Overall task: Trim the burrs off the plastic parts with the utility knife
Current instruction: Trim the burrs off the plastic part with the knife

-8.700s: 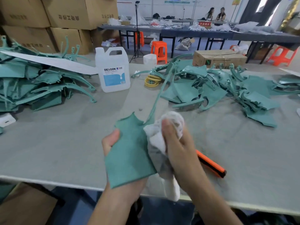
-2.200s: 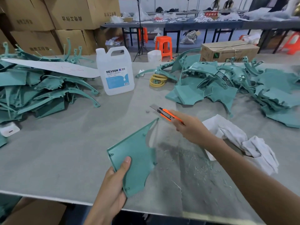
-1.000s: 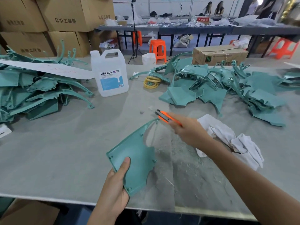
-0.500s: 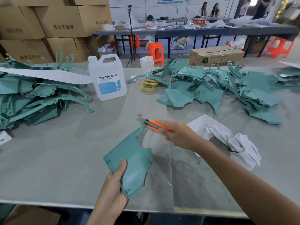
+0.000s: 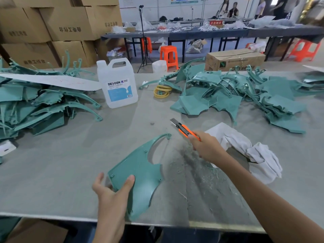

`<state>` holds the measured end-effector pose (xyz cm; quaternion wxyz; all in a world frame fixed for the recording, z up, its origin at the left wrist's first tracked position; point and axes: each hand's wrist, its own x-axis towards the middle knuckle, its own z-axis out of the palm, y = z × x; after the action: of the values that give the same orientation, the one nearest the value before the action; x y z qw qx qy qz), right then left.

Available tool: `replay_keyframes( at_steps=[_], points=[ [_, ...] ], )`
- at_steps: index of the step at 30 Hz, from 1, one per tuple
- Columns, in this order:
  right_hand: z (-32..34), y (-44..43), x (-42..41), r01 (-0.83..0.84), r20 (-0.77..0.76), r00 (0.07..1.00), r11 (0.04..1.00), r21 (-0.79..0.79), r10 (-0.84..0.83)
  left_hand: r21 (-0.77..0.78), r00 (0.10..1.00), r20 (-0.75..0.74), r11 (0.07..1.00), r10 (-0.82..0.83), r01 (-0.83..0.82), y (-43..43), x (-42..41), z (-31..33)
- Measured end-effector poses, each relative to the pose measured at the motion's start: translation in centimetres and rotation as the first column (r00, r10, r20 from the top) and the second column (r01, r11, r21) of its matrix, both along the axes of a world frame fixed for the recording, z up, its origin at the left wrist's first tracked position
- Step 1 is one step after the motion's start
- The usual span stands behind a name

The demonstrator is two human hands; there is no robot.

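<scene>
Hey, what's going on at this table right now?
A person is deburring green plastic parts. The left hand holds one part by its near end, thumb on top. The right hand grips an orange knife, blade out, just beyond the part's thin tip, not touching it. Shavings lie beside it. More parts lie in a left pile and a right pile.
</scene>
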<state>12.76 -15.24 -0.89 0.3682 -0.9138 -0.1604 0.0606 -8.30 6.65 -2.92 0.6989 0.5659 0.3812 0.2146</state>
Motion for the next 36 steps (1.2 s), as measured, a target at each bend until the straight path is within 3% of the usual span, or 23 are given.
replay_keyframes(
  at_steps=[1,3,5,8,11,13,15,17,19,21,24,26,27,28,29,31,36],
  points=[
    [-0.4,-0.2,-0.7,0.006,-0.008,1.0,1.0,0.022,-0.006,0.186,0.997,-0.075,0.982,-0.012,0.026,0.5,-0.4,0.3],
    [-1.2,-0.8,-2.2,0.027,-0.016,1.0,0.996,0.083,-0.025,0.504,0.974,-0.228,0.857,0.011,0.109,1.6,-1.2,0.4],
    [-1.8,-1.4,-3.8,0.053,-0.025,0.998,0.984,0.169,-0.049,0.672,0.986,-0.156,0.738,0.054,0.066,2.3,-1.4,0.9],
    [-2.2,-2.2,-6.3,0.11,-0.041,0.994,0.951,0.287,-0.103,0.684,1.0,0.007,0.729,0.026,-0.024,2.0,-0.7,2.4],
    [-2.5,-2.7,-8.4,0.107,-0.015,0.994,0.932,0.347,-0.109,0.731,1.0,-0.026,0.681,-0.014,0.029,1.3,0.9,3.7],
    [-2.9,-3.0,-9.5,0.103,0.008,0.994,0.935,0.34,-0.112,0.8,0.96,-0.243,0.532,-0.135,0.277,0.9,2.1,3.9],
    [-3.3,-3.4,-10.2,0.109,0.007,0.993,0.94,0.324,-0.117,0.699,0.769,-0.592,0.322,-0.241,0.638,0.7,3.2,3.5],
    [-3.7,-3.8,-10.6,0.105,0.007,0.994,0.943,0.316,-0.113,0.578,0.633,-0.713,0.259,-0.299,0.774,0.4,4.0,3.4],
    [-3.8,-4.2,-10.8,0.105,0.025,0.993,0.948,0.301,-0.117,0.608,0.673,-0.659,0.287,-0.336,0.74,0.5,4.4,3.5],
    [-3.6,-4.6,-10.8,0.111,0.051,0.99,0.955,0.275,-0.13,0.578,0.72,-0.529,0.43,-0.45,0.693,0.4,4.2,4.6],
    [-2.8,-4.7,-10.5,0.107,0.091,0.987,0.966,0.235,-0.131,0.305,0.752,-0.312,0.688,-0.581,0.659,-0.5,3.4,5.6],
    [-2.2,-4.6,-10.2,0.101,0.138,0.983,0.981,0.166,-0.124,-0.056,0.783,-0.164,0.798,-0.6,0.6,-0.9,3.0,5.5],
    [-2.0,-4.6,-10.2,0.096,0.157,0.981,0.986,0.138,-0.118,-0.291,0.779,-0.072,0.76,-0.623,0.58,-0.9,2.8,5.3],
    [-1.8,-4.5,-10.2,0.094,0.165,0.98,0.988,0.122,-0.113,-0.489,0.765,0.015,0.663,-0.644,0.568,-1.1,2.6,5.3],
    [-1.8,-4.4,-10.1,0.093,0.165,0.98,0.989,0.114,-0.111,-0.607,0.758,0.073,0.575,-0.648,0.549,-1.3,2.4,5.5],
    [-1.9,-4.2,-9.9,0.105,0.15,0.981,0.987,0.123,-0.123,-0.638,0.744,0.052,0.551,-0.666,0.538,-1.6,2.3,5.6],
    [-2.2,-2.9,-8.4,0.155,0.091,0.98,0.964,0.218,-0.178,-0.372,0.774,-0.098,0.744,-0.626,0.555,-0.4,2.7,5.6]
  ],
)
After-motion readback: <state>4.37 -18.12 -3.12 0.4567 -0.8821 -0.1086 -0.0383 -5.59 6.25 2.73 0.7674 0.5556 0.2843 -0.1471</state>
